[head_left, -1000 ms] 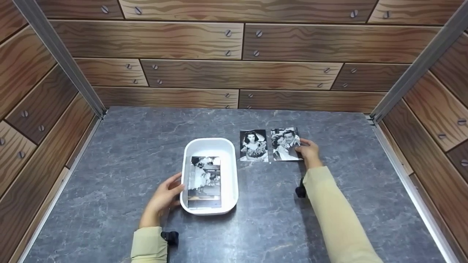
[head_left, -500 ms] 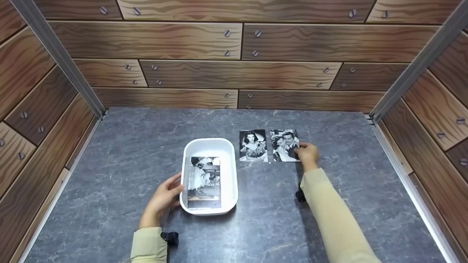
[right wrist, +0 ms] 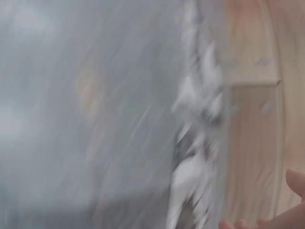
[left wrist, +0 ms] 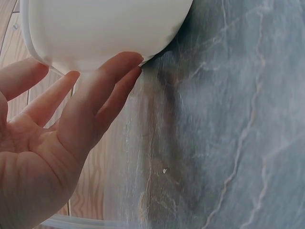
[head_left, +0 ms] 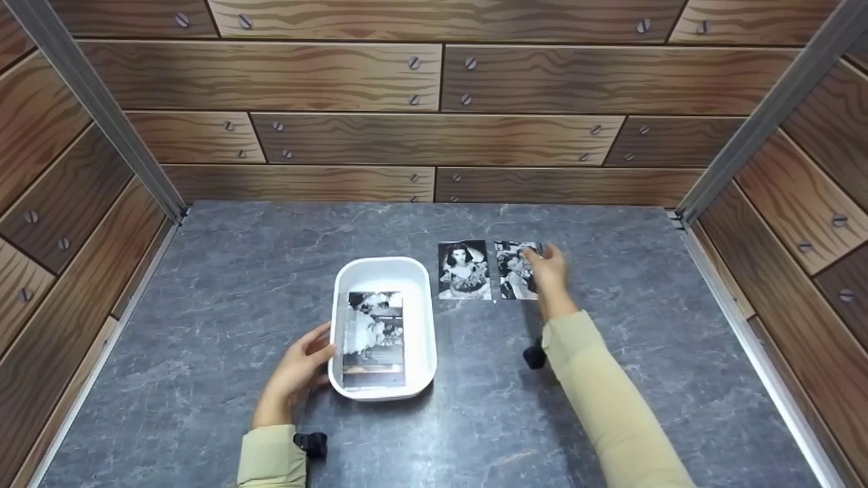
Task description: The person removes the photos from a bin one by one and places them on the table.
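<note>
Beside the left wall of a white plastic tub [head_left: 434, 332] is my left hand [head_left: 295, 369]. Its fairly straight fingertips [left wrist: 127, 58] touch the tub's outside in the left wrist view. Inside the tub lies a black-and-white photo [head_left: 373, 332]. On the table to the right, a photo of a woman in a dress [head_left: 464, 270] lies flat. Next to it is another black-and-white photo [head_left: 513, 278], its right part hidden by my right hand [head_left: 553, 281]. That hand is over the photo with thumb and fingers apart, holding nothing visible. The right wrist view is blurred.
The dark marbled table [head_left: 475, 420] is enclosed by wood-patterned walls [head_left: 339, 139] at the back and sides. Grey metal posts [head_left: 102, 108] stand at the back corners. The two table photos lie side by side with a narrow gap.
My right hand has let go of the right photo's edge and moved left over it. The photo had shifted slightly down before that. My left hand stays at the tub.
</note>
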A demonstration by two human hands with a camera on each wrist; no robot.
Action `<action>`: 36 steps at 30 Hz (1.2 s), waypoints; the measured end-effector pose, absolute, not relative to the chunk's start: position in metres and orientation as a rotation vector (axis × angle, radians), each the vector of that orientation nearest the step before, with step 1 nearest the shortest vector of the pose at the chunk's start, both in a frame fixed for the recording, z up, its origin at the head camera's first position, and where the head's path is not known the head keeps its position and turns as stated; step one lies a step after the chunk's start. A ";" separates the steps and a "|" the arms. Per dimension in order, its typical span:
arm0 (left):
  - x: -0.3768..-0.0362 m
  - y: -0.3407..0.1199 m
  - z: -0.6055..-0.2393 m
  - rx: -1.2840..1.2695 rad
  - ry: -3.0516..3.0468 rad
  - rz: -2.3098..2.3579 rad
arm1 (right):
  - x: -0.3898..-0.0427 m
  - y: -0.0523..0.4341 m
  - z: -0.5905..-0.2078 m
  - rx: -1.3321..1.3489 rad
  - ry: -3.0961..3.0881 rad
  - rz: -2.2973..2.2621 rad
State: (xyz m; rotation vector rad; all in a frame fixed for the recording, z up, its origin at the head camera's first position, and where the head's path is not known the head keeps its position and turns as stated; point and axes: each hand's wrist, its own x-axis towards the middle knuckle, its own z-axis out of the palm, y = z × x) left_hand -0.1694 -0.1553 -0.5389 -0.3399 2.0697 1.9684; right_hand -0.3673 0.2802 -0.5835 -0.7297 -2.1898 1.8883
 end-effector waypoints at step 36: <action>-0.169 -0.155 -0.538 -0.338 2.031 1.977 | -0.215 0.042 -0.522 -0.408 -2.448 2.361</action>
